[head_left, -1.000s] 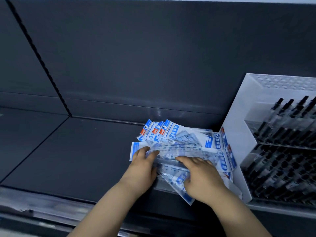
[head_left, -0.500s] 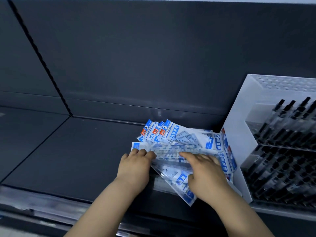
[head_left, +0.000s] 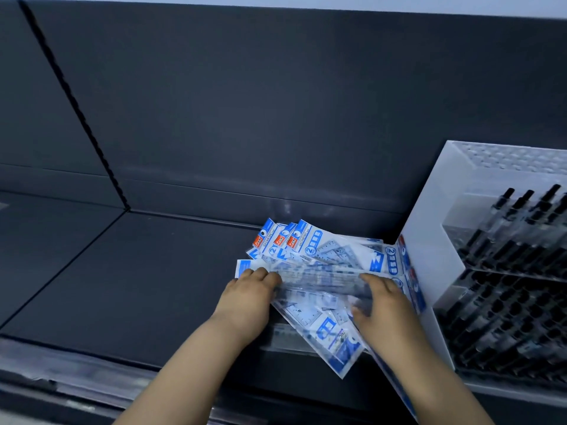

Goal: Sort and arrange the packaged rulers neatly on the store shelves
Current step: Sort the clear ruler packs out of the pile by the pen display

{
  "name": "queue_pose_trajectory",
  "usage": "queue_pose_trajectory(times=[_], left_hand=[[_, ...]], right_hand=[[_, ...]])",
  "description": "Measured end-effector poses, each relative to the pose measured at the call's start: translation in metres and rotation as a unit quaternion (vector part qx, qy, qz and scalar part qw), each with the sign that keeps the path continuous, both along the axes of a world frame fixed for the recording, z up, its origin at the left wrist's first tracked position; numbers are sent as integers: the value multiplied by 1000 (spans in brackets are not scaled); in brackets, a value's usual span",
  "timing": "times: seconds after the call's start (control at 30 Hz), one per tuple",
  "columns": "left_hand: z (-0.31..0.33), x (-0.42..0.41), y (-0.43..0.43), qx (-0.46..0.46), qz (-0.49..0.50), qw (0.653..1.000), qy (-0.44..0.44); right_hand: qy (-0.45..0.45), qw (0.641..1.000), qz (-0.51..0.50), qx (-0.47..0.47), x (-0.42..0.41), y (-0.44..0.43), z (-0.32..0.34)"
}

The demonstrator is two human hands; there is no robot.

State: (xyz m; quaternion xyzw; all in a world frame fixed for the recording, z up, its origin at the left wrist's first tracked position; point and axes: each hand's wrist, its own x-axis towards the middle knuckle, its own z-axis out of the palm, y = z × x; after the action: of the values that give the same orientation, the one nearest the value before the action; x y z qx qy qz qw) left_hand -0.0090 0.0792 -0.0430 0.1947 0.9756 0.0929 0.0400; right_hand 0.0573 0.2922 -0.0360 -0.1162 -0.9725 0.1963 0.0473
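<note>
From the head view, the only one there is, the packaged rulers (head_left: 322, 259) lie in a loose fan on the right part of the dark shelf (head_left: 138, 271), just beside the white pen rack (head_left: 429, 256). A few of them seem to lean against its side wall.

The left hand (head_left: 248, 297) has its fingers curled over the left end of the top packs. The right hand (head_left: 380, 308) grasps their right end, fingers on top and thumb on the near side. Both look to be gathering the fan together.

The worry I'd have is the near pack (head_left: 334, 342). It juts out over the shelf's front edge at a slant, and neither hand plainly has hold of it. If the bundle is lifted or swept sideways, that one could slide off and drop.

The wrappers look glossy, so I'd guess a squeeze from the ends could make the middle packs squirt out instead of squaring up.

The right hand is also close to the rack. A push to the right could nudge it and rattle the pens (head_left: 506, 256).
</note>
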Motion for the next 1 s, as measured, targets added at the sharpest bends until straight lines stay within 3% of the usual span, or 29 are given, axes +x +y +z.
queue_pose_trajectory(times=[0.13, 0.27, 0.37, 0.43, 0.5, 0.57, 0.63, 0.8, 1.0], left_hand=[[-6, 5, 10, 20, -15, 1000, -6], [-4, 4, 12, 38, -11, 999, -2], [-3, 6, 16, 40, -31, 999, -10], [-2, 8, 17, 30, -48, 998, -5], [-1, 8, 15, 21, -49, 999, 3], [0, 6, 13, 15, -42, 999, 11], [2, 6, 12, 4, -41, 999, 18], [13, -7, 7, -44, -24, 996, 75], [32, -28, -18, -163, -37, 982, 91]], right_hand=[[27, 989, 12, -142, -1, -2, -3], [99, 988, 84, -79, 3, -3, 1], [59, 975, 187, -108, 5, -15, -3], [66, 973, 188, -118, 5, -17, -6], [99, 980, 171, -16, 4, -13, -14], [76, 981, 145, 102, -1, -9, -15], [57, 982, 107, 148, -4, -7, -16], [0, 972, 146, 185, -22, -13, 13], [-24, 961, 207, 183, -60, -36, 30]])
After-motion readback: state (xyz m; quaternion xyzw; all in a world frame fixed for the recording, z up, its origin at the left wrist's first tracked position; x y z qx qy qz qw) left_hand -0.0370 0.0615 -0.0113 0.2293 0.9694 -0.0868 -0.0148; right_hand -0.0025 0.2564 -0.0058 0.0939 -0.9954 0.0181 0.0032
